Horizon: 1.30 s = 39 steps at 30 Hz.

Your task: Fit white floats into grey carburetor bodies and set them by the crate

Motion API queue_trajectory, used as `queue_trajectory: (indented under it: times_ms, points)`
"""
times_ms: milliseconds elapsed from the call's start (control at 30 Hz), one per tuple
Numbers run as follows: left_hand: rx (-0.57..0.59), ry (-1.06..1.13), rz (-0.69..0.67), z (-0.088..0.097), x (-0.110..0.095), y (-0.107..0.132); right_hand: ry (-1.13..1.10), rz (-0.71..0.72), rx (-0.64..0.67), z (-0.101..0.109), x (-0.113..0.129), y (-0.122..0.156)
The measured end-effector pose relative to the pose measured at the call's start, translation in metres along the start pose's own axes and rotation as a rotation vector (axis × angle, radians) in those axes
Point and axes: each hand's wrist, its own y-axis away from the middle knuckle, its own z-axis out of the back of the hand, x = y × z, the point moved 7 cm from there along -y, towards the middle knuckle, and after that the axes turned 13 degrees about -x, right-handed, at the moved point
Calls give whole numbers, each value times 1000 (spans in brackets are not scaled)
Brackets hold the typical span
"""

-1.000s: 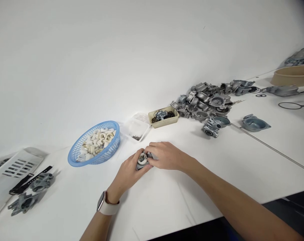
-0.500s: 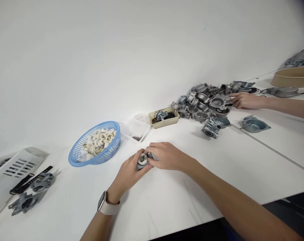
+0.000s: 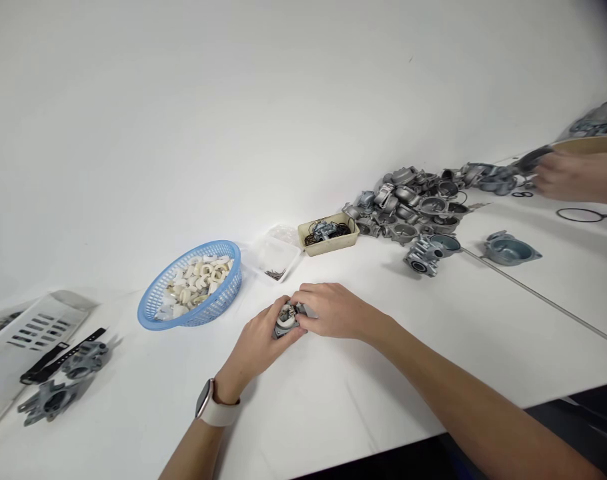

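At the middle of the white table, my left hand is closed around a grey metal carburetor body with a white float on its upward face. My right hand meets it from the right, its thumb and fingers closed at the float and the body's rim. Whether a small pin is between those fingertips is hidden. Just beyond the hands lies a clear plastic tray with thin metal pins. Left of it stands a blue basket of white floats.
Behind right, carburetor bowls are heaped beside a cream box of rubber rings. A carburetor, a bowl and a thin rod lie right. Another person's hand is at far right. Two carburetors lie left.
The other person's hand has moved from the bowl heap to the far right, and a black ring now shows on the table there. My hands and the carburetor body stay nearly still.
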Motion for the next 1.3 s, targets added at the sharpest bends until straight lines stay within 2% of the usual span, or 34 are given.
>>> queue_trajectory:
  times_ms: [567, 867, 1300]
  points:
    - [-9, -66, -1, 2, -4, 2, 2, -13, 36, 1, 1, 0]
    - [1, -155, -48, 0, -5, 5, 3, -31, 73, 2, 1, 3]
    - [-3, -123, -46, 2, -7, 5, 10, -24, 76, 3, 2, 2]
